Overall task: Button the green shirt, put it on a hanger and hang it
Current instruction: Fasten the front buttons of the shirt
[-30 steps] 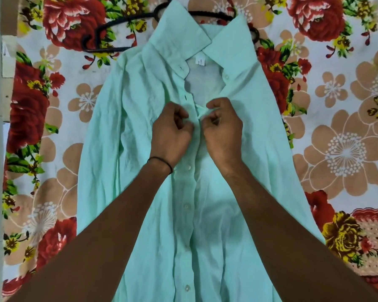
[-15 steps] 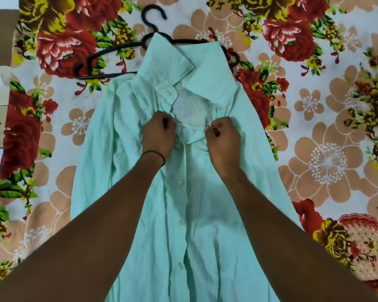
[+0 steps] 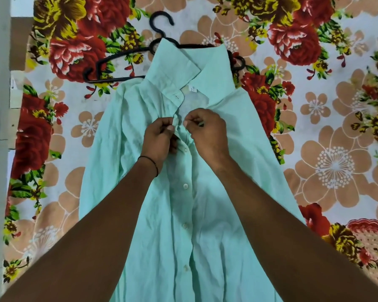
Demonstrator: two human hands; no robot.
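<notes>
On the floral sheet (image 3: 314,149) we see the green shirt (image 3: 140,214) flat at centre, black hanger (image 3: 118,59) at 11 o'clock, L hand (image 3: 159,138) & R hand (image 3: 207,134) both pinching its placket near the collar.

bare forearms, no sleeves; a thin black band (image 3: 149,164) circles the left wrist.

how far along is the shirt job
Done: the lower buttons on the shirt look fastened. In hand: left hand and right hand pinch the placket near the collar. Left: the collar is open, and the hanger lies partly under the shirt, unused.
</notes>
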